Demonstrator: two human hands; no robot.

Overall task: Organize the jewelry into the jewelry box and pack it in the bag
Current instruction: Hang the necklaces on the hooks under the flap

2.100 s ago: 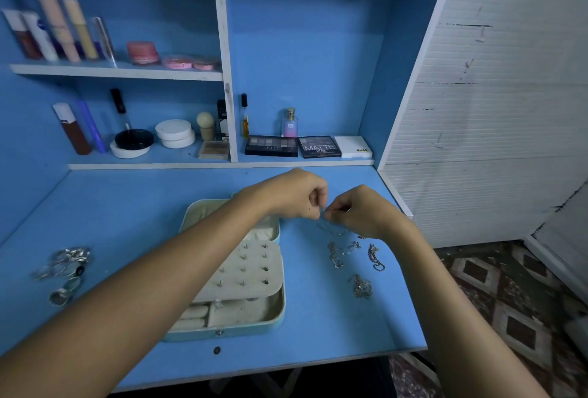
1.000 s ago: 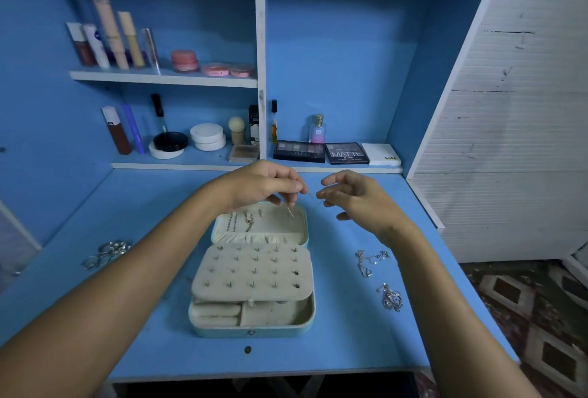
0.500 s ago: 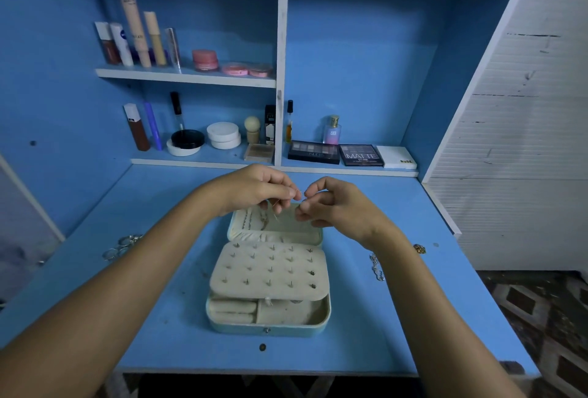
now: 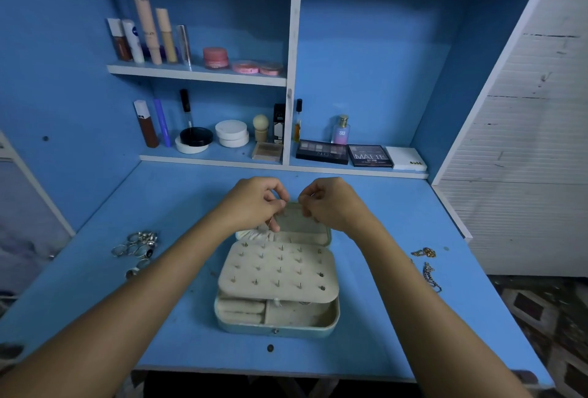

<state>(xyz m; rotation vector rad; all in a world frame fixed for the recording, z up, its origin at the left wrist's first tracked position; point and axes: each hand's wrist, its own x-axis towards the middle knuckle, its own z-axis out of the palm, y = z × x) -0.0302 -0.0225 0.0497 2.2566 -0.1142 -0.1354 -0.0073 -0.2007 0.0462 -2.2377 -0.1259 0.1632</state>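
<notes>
An open pale jewelry box lies on the blue desk, its cream stud panel folded over the lower tray. My left hand and my right hand hover together over the box's raised lid. Between them they pinch a thin chain that is barely visible. A heap of silver rings lies on the desk to the left. Loose chains lie to the right, near the desk's edge.
The blue desk backs onto shelves with cosmetics: tubes, pink jars, round compacts, a perfume bottle and eyeshadow palettes. A white slatted wall stands to the right.
Both hands carried the thin chain from the desk's right side to above the box lid and drew closer together. The view shifted, so the box now sits centred.
</notes>
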